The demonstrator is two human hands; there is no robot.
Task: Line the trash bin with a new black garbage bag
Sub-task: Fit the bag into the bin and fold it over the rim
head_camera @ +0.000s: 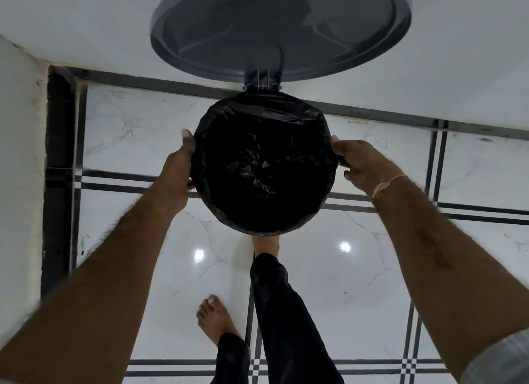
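Note:
A round trash bin stands on the floor below me, its grey lid [280, 29] swung up against the wall. A black garbage bag [262, 166] lines the inside, and its edge is folded over the rim all the way around. My left hand [179, 169] grips the bag-covered rim on the left side. Opposite it, my right hand [357, 162] holds the rim on the right side. My right foot [266, 245] is under the bin's front edge, partly hidden by it.
The floor [372, 269] is glossy white marble tile with dark stripe borders. A white wall [86, 26] runs behind the bin and another stands at the left. My left foot [214, 318] rests on the floor behind the bin.

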